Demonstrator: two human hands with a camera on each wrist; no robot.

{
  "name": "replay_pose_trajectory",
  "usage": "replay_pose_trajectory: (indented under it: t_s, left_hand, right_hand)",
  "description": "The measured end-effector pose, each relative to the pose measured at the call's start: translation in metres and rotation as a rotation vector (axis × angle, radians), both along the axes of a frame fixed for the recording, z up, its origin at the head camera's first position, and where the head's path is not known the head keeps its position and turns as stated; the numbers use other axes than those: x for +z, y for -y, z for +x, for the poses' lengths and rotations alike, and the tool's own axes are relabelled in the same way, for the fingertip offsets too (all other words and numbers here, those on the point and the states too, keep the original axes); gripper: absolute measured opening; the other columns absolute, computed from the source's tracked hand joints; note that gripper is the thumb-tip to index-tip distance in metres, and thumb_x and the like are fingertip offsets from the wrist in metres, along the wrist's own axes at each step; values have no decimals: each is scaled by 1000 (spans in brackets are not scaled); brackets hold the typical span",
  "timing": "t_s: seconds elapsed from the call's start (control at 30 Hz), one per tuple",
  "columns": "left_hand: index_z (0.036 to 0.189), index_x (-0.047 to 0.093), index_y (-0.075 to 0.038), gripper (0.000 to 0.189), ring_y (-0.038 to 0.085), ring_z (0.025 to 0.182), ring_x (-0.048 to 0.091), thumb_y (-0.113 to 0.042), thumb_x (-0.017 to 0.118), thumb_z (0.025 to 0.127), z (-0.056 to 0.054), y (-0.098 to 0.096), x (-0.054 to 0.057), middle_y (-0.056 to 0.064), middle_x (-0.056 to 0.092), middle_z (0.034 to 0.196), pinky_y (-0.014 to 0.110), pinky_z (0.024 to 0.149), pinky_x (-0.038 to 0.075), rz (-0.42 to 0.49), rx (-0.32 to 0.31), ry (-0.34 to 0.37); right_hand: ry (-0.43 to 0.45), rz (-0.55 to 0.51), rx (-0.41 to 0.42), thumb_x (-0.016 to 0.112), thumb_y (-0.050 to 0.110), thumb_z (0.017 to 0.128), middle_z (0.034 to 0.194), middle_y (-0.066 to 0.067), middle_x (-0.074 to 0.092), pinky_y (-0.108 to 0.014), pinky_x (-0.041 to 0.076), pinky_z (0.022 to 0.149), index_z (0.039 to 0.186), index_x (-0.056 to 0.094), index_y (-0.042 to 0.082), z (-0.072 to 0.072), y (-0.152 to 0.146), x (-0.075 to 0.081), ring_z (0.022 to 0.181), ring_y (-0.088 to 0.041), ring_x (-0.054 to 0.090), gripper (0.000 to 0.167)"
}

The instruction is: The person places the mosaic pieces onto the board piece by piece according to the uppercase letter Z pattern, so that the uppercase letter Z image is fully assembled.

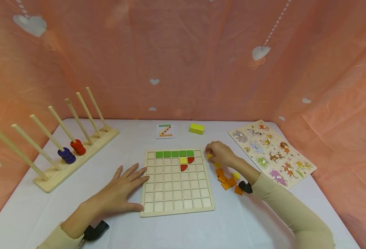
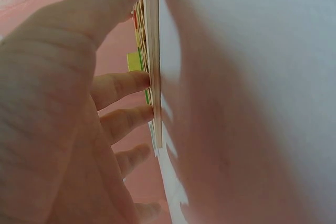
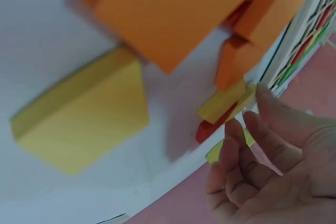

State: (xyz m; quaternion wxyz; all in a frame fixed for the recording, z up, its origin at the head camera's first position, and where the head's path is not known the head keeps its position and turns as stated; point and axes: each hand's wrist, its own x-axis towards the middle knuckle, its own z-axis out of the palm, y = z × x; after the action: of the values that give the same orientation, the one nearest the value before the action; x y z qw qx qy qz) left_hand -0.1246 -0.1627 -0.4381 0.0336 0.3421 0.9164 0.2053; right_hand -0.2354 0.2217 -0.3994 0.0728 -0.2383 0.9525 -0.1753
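Note:
A square wooden grid board [image 1: 168,195] lies on the table with green square tiles [image 1: 174,154] in its top row. Below them sit a yellow square tile [image 1: 183,160] and two red quarter-round tiles [image 1: 184,168]. My left hand [image 1: 124,188] is spread with straight fingers at the board's left edge; in the left wrist view, two fingertips [image 2: 144,113] meet its side. My right hand [image 1: 220,153] bends its fingers over yellow tiles [image 1: 217,165] beside the board's upper right. Thumb and forefinger are at a yellow tile [image 3: 223,103]; I cannot tell whether they pinch it.
Loose orange tiles [image 1: 226,186] lie right of the board. A pattern card [image 1: 165,131] and a yellow block [image 1: 197,129] are behind it. A wooden peg rack [image 1: 86,159] with purple and red rings stands left; an animal puzzle [image 1: 271,152] lies right.

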Motion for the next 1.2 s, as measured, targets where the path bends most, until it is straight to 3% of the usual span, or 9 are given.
replay_pose_trajectory:
  t_s: [0.3, 0.57, 0.87, 1.07, 1.2]
  left_hand:
    - [145, 52, -9, 96, 41, 149, 17, -73, 67, 76, -1, -1, 2, 13, 36, 158, 74, 109, 6, -4, -6, -9]
    - [144, 53, -8, 94, 42, 148, 19, -70, 70, 76, 0, 0, 1, 14, 37, 157, 74, 109, 8, 5, -4, -15]
    - [145, 52, -9, 94, 42, 148, 20, -71, 69, 76, 0, 1, -1, 14, 37, 157, 75, 109, 8, 15, -8, -29]
    - [145, 53, -10, 94, 42, 148, 20, -72, 68, 76, -1, 1, -2, 13, 38, 157, 75, 108, 9, 9, -7, -35]
    - [144, 53, -9, 94, 42, 148, 20, -72, 68, 76, 0, 0, -2, 14, 38, 157, 75, 108, 9, 10, -8, -29]
  right_hand:
    - [32, 5, -59, 78, -4, 82, 88, -8, 63, -38, 51, 79, 97, 69, -1, 1, 1, -3, 85, -23, 55, 18]
    - [53, -26, -28, 76, -10, 80, 89, -8, 63, -38, 51, 80, 98, 66, -1, 2, 3, -3, 85, -24, 55, 23]
    - [93, 58, -77, 79, 3, 84, 84, -7, 61, -38, 49, 78, 99, 67, -2, 0, 1, 1, 82, -24, 53, 19]
    - [74, -14, -46, 76, -1, 85, 84, -5, 62, -35, 49, 76, 94, 67, 1, 0, -1, -1, 79, -21, 54, 13]
    - [27, -131, 2, 71, -7, 86, 78, -5, 63, -30, 50, 66, 88, 67, 0, 0, 2, 3, 68, -17, 55, 8]
